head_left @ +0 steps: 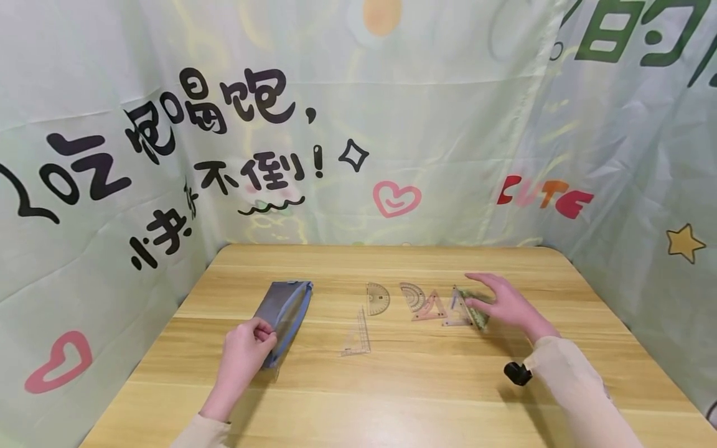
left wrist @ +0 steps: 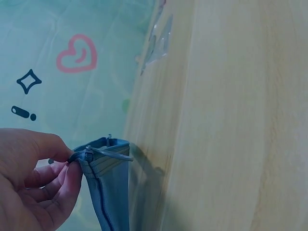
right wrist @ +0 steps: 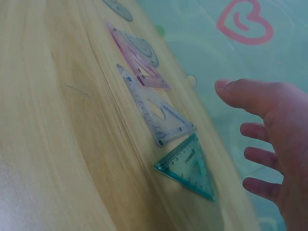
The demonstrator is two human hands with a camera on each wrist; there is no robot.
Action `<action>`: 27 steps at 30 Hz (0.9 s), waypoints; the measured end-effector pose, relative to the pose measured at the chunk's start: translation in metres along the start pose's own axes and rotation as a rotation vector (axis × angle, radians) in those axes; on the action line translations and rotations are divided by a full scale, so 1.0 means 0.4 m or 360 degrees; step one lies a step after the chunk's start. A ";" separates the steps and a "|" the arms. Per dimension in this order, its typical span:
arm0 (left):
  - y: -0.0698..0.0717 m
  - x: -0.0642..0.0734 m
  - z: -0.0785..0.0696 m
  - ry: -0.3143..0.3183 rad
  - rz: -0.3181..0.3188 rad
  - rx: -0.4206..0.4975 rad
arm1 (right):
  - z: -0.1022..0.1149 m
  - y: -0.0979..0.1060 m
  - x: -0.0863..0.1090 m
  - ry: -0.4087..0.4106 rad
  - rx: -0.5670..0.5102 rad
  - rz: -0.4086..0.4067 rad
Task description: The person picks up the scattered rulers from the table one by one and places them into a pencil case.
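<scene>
At the left of the table, my left hand (head_left: 246,348) pinches the edge of a grey-blue zip pouch (head_left: 264,300) between thumb and finger. The left wrist view shows the pouch's zip end (left wrist: 107,166) standing open beside the fingertips. Over on the right, my right hand (head_left: 506,306) hovers with fingers spread and nothing held. Below it lies a green set square (right wrist: 190,168). Beside that are a clear set square (right wrist: 156,115) and a pink set square (right wrist: 137,60), which overlaps a protractor (head_left: 412,294).
Another protractor (head_left: 379,300) lies mid-table, with a clear set square (head_left: 358,339) nearer the front. A black object (head_left: 518,373) is at the right sleeve. Printed cloth (head_left: 448,137) hangs behind the wooden table (head_left: 403,398) and along both sides.
</scene>
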State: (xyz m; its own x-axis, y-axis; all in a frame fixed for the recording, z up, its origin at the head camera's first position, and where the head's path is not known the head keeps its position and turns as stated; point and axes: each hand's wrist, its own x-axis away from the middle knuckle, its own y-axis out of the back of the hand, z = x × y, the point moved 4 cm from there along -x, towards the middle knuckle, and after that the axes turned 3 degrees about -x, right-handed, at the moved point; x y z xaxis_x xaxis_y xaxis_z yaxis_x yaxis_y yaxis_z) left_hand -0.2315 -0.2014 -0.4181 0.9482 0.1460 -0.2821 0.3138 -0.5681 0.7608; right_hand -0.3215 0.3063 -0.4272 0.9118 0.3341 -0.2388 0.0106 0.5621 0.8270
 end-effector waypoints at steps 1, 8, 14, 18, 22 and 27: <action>0.000 0.000 -0.001 0.0005 0.0002 0.0005 | -0.003 -0.001 0.002 -0.0011 -0.0014 -0.0002; 0.004 0.001 -0.007 0.0030 0.0033 0.0040 | -0.017 -0.014 0.019 -0.0067 -0.0070 -0.0008; 0.010 0.000 -0.013 0.0021 0.0036 0.0060 | -0.021 -0.019 0.029 -0.0138 -0.0043 -0.0009; 0.013 0.000 -0.013 0.0021 0.0034 0.0056 | -0.029 -0.024 0.033 -0.0187 -0.0028 0.0001; 0.015 -0.001 -0.014 0.0018 0.0027 0.0059 | -0.039 -0.029 0.043 -0.0218 -0.0044 -0.0005; 0.014 -0.003 -0.017 0.0006 0.0024 0.0054 | -0.048 -0.034 0.057 -0.0262 -0.0090 0.0009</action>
State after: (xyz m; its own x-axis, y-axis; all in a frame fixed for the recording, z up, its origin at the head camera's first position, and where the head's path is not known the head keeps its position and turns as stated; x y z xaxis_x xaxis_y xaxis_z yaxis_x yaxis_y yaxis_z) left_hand -0.2306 -0.1992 -0.4094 0.9531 0.1401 -0.2683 0.2975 -0.5973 0.7448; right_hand -0.3086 0.3208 -0.4535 0.9668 0.2114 -0.1439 -0.0134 0.6036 0.7972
